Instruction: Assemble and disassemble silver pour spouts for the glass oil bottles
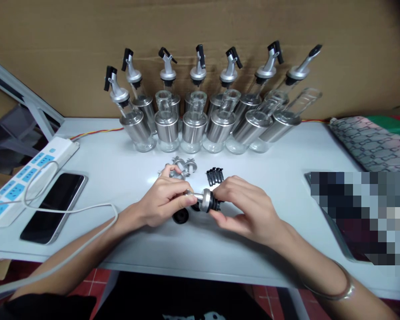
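Both my hands meet over the middle of the white table [120,178]. My left hand [162,202] is closed around the thin silver tube end of a metal pourer spout [205,200]. My right hand [245,211] pinches the spout's black stopper end. A black rubber ring [180,216] lies on the table just under my left hand. Behind my hands lie several loose silver spout parts [183,166] and a small row of black caps [215,176].
Two rows of glass-and-steel oil bottles [193,126] stand at the back, the rear ones fitted with spouts. At left lie a power strip [30,171], a dark phone [55,204] and a white cable [86,209]. Patterned cloth [370,142] lies at right, before a cardboard wall.
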### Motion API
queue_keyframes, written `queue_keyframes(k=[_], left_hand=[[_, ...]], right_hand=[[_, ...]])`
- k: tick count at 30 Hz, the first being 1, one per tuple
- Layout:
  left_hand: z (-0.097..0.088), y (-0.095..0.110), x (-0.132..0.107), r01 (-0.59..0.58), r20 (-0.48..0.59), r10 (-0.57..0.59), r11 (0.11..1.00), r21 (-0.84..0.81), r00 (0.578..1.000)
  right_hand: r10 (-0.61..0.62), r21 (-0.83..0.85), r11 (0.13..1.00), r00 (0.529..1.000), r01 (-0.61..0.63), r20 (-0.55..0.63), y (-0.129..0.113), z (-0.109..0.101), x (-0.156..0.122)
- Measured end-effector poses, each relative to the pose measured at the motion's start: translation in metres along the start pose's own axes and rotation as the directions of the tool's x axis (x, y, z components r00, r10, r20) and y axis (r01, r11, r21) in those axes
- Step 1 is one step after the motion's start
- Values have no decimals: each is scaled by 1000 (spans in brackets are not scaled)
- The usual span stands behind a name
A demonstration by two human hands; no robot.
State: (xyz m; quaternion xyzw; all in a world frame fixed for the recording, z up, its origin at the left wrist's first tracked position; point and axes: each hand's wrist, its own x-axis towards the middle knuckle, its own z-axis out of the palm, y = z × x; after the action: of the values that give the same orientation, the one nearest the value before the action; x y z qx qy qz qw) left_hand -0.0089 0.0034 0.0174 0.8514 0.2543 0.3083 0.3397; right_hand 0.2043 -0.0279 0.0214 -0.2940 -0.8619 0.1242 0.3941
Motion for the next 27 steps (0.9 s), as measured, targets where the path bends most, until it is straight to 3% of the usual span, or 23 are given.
queue_keyframes(k=[7, 11, 14, 17, 20, 24, 27], left_hand=[[-4, 2, 1, -10, 45, 6, 994, 105, 999], [-3, 2, 1, 11, 37, -12, 999, 31, 999], [-2, 0, 2, -64, 22, 62, 988, 142, 998], [-2, -3, 2, -189, -19, 210, 912, 363, 977], [-1, -6, 2, -273, -39, 337, 821, 502, 941], [1, -7, 2, -353, -36, 466, 715, 603, 884], [0, -9, 1, -350, -37, 490, 671, 654, 871]], right_hand=[[-94, -205, 974, 996, 91, -3, 2, 2, -2], [-139, -240, 961, 990, 137, 8, 2, 0, -1], [-134, -221, 966, 991, 135, 16, 5, 0, -1], [-54, -99, 994, 998, 53, -12, 7, 0, -2], [104, 90, 991, 994, -101, -34, 5, -1, -3], [311, 287, 901, 946, -325, 93, 1, -4, -3], [433, 396, 789, 883, -469, 183, 1, -4, -3]])
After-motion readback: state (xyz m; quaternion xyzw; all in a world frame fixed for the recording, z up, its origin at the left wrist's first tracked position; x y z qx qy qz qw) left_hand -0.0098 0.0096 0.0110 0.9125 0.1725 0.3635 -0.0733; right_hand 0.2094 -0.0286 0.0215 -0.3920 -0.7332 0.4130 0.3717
